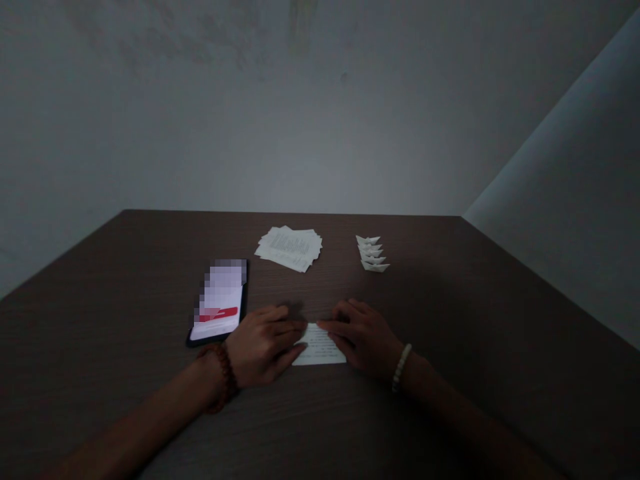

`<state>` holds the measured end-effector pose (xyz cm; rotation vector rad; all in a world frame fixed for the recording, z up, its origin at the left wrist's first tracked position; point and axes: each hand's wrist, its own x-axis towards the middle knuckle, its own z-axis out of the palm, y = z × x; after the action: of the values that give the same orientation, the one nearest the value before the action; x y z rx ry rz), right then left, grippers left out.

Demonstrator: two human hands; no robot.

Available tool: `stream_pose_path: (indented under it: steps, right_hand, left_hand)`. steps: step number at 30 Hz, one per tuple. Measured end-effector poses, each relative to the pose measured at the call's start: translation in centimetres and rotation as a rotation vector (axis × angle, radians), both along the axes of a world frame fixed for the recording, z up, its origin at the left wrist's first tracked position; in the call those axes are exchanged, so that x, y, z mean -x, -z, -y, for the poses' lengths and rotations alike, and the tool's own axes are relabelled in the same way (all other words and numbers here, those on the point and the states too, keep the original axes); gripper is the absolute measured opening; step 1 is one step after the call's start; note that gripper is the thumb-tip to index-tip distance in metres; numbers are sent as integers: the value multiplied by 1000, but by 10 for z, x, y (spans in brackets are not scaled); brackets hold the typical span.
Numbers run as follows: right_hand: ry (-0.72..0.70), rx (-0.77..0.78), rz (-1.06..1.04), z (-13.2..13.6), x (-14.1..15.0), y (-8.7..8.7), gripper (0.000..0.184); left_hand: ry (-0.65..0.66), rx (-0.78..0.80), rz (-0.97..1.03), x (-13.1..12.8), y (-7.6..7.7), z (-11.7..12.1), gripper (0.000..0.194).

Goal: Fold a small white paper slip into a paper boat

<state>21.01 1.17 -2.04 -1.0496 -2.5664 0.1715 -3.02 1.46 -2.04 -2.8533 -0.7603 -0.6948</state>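
Observation:
A small printed sheet of paper [320,350] lies on the table between my hands; its upper edge looks like a fold, and both sides are partly covered. My left hand [263,343], with a brown beaded bracelet at the wrist, pinches the sheet's left side near the top corner. On the right side, my right hand [367,337] grips it with thumb and index finger, the other fingers curled. This wrist carries a pale beaded bracelet. Beyond the hands, several small folded paper boats [373,255] stand in a row.
A stack of loose printed papers [290,247] lies toward the back of the dark wooden table [150,267]. Close beside my left hand lies a smartphone [220,300] with its screen lit. A grey wall [320,133] rises behind the table's far edge.

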Motion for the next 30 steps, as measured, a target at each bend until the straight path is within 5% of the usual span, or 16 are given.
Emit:
stream_pose_path:
  steps: [9, 16, 30]
  right_hand:
    - [-2, -64, -34, -8, -4, 3, 26]
    - [-174, -41, -56, -11, -5, 9, 45]
    - [-43, -46, 79, -4, -9, 0, 41]
  left_hand:
    - [-23, 110, -96, -4, -9, 2, 26]
    - [-43, 142, -146, -8, -13, 5, 26]
    - [-69, 138, -120, -7, -10, 5, 26]
